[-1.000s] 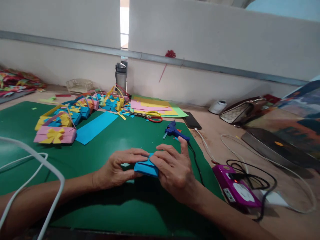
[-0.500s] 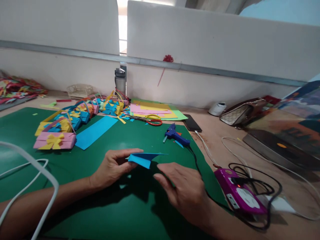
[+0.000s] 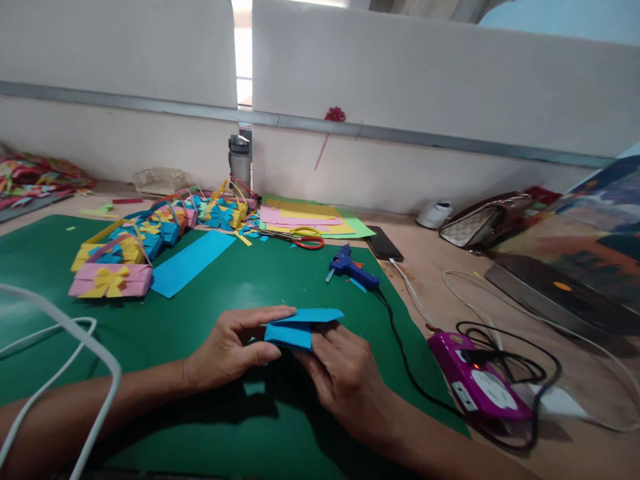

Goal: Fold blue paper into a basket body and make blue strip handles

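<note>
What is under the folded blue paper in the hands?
Below the folded blue paper, the green mat shows in shadow. The paper's underside and some fingertips of the right hand are hidden.

Green mat (image 3: pixel 165 333) bearing paper strip (image 3: pixel 193 264), glue gun (image 3: pixel 351 267)

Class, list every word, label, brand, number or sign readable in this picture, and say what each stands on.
No readable text anywhere.
White label on the purple power strip: any print is too blurred to read.
Orange oval mark on the dark case: too small to read.
Folded blue paper in the hands: no writing visible.
</note>
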Demonstrator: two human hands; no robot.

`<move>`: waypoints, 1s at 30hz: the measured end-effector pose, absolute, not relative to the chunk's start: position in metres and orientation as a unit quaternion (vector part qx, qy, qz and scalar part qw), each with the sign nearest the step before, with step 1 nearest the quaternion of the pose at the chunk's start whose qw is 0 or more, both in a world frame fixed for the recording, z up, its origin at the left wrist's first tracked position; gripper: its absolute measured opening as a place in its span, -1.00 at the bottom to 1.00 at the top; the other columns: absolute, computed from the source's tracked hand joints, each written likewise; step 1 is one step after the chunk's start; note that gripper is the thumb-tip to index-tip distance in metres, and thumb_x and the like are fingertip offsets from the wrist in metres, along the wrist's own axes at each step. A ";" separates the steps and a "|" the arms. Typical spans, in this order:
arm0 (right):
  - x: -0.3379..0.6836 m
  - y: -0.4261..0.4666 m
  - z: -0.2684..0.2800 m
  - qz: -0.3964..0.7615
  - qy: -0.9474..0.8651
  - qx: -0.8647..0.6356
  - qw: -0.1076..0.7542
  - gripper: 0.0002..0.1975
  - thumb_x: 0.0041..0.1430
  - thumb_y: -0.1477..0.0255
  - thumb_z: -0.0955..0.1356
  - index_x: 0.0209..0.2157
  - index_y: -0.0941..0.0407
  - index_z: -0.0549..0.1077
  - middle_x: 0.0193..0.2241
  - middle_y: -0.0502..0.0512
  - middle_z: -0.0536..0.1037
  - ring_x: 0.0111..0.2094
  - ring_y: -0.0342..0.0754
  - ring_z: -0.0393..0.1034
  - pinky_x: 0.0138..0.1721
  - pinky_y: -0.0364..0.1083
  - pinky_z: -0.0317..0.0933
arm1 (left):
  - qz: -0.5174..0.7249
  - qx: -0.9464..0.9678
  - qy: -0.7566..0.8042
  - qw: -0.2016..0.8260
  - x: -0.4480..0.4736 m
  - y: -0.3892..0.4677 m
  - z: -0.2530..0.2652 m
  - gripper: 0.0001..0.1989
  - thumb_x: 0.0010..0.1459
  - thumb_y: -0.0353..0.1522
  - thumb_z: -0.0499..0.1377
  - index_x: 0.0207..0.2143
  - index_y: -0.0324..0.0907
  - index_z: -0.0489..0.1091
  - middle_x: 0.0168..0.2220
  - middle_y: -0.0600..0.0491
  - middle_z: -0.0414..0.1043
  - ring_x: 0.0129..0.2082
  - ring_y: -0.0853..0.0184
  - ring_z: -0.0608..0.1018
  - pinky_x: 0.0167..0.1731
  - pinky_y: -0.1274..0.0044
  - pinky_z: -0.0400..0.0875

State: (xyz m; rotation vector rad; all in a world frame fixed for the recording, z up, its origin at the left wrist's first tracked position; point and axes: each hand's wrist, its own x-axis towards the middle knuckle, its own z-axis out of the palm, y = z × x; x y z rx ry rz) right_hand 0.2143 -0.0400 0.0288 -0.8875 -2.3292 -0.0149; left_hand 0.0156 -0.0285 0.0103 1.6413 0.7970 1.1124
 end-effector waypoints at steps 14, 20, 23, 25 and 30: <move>0.207 -0.043 0.031 0.284 -0.827 -0.345 0.341 -0.85 0.14 0.54 0.31 -0.27 0.10 0.49 -0.33 0.04 0.54 -0.29 -0.09 0.39 -0.23 -0.13 0.24 | 0.442 0.659 0.305 0.526 0.022 -0.032 0.005 -0.62 0.13 -0.38 0.18 0.03 -0.07 0.37 0.00 0.08 0.44 0.02 0.28 0.45 0.05 0.51 0.29; 0.206 -0.044 0.031 0.297 -0.824 -0.341 0.341 -0.83 0.14 0.54 0.30 -0.26 0.07 0.50 -0.26 0.03 0.53 -0.29 -0.11 0.37 -0.24 -0.13 0.22 | 0.422 0.609 0.333 0.584 0.025 -0.033 0.007 -0.60 0.10 -0.32 0.20 0.03 -0.11 0.38 -0.03 0.06 0.47 0.00 0.20 0.46 0.01 0.45 0.32; 0.206 -0.045 0.028 0.301 -0.822 -0.356 0.327 -0.84 0.15 0.52 0.30 -0.27 0.07 0.50 -0.33 0.01 0.52 -0.36 -0.11 0.35 -0.31 -0.13 0.21 | 0.419 0.596 0.338 0.595 0.025 -0.033 0.008 -0.59 0.06 -0.33 0.23 0.00 -0.11 0.40 0.01 0.07 0.43 0.06 0.20 0.41 0.06 0.47 0.25; 0.206 -0.046 0.026 0.305 -0.822 -0.364 0.313 -0.85 0.16 0.50 0.29 -0.28 0.07 0.50 -0.42 -0.01 0.49 -0.42 -0.12 0.32 -0.36 -0.13 0.20 | 0.412 0.588 0.340 0.607 0.025 -0.034 0.009 -0.58 0.05 -0.33 0.23 0.01 -0.12 0.40 0.00 0.06 0.44 0.04 0.21 0.43 0.03 0.49 0.27; 0.207 -0.046 0.024 0.292 -0.828 -0.374 0.299 -0.86 0.16 0.49 0.30 -0.28 0.08 0.49 -0.41 0.01 0.51 -0.37 -0.09 0.35 -0.31 -0.10 0.20 | 0.398 0.565 0.347 0.634 0.025 -0.035 0.010 -0.54 0.03 -0.33 0.23 0.03 -0.15 0.38 -0.08 0.06 0.50 -0.12 0.26 0.50 -0.11 0.54 0.33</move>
